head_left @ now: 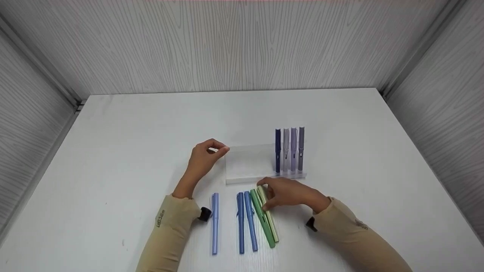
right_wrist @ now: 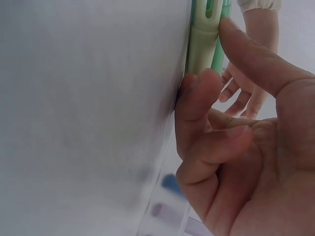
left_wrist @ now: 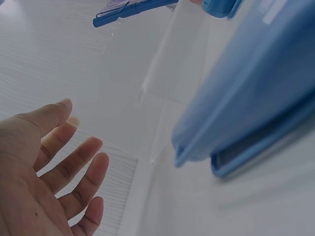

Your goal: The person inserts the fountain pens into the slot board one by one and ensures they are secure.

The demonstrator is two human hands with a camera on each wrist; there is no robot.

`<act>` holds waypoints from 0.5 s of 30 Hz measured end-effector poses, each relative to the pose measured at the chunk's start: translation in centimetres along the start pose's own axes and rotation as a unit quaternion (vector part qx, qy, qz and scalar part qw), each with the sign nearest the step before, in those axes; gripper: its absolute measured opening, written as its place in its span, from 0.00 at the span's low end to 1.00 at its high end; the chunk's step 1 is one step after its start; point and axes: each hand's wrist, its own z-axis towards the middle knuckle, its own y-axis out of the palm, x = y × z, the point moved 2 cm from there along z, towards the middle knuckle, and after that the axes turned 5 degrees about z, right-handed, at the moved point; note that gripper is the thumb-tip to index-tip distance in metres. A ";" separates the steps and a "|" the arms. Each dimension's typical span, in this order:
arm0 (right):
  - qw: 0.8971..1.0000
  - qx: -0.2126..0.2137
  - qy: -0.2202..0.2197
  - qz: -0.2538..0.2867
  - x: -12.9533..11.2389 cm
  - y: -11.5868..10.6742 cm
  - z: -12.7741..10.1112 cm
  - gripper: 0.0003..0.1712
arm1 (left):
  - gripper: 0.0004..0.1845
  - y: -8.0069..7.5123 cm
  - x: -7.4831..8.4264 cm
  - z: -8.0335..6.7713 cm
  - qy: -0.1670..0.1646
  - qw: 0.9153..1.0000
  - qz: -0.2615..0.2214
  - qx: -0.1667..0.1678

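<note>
A clear acrylic pen stand (head_left: 249, 164) sits mid-table with several purple-toned pens (head_left: 289, 151) upright at its right end. My left hand (head_left: 219, 149) hovers at the stand's left end with relaxed fingers, and the left wrist view shows that left hand (left_wrist: 74, 157) spread and holding nothing. Five pens lie in front: a periwinkle pen (head_left: 214, 223), two blue pens (head_left: 245, 223), a green pen (head_left: 263, 221) and a pale green pen (head_left: 271, 224). My right hand (head_left: 263, 195) pinches the pale green pen (right_wrist: 202, 44) near its top between thumb and forefinger, beside the green pen (right_wrist: 220, 56).
The white table (head_left: 124, 143) is walled by grey wood-grain panels at the back and both sides. In the left wrist view a blue pen (left_wrist: 246, 93) looms close to the camera, with the stand (left_wrist: 172, 64) behind it.
</note>
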 end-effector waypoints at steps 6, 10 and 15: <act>1.000 0.007 0.000 0.002 0.0 0.0 -0.1 0.41 | 0.14 0.1 -0.2 0.0 -0.004 1.000 0.003 -0.002; 1.000 0.007 -0.002 0.007 0.0 -0.1 -0.1 0.41 | 0.13 0.0 -0.1 0.0 0.006 1.000 -0.006 0.000; 0.999 -0.003 0.011 0.030 0.2 -0.1 0.0 0.41 | 0.13 -0.1 -0.1 -0.1 0.016 1.000 -0.013 0.003</act>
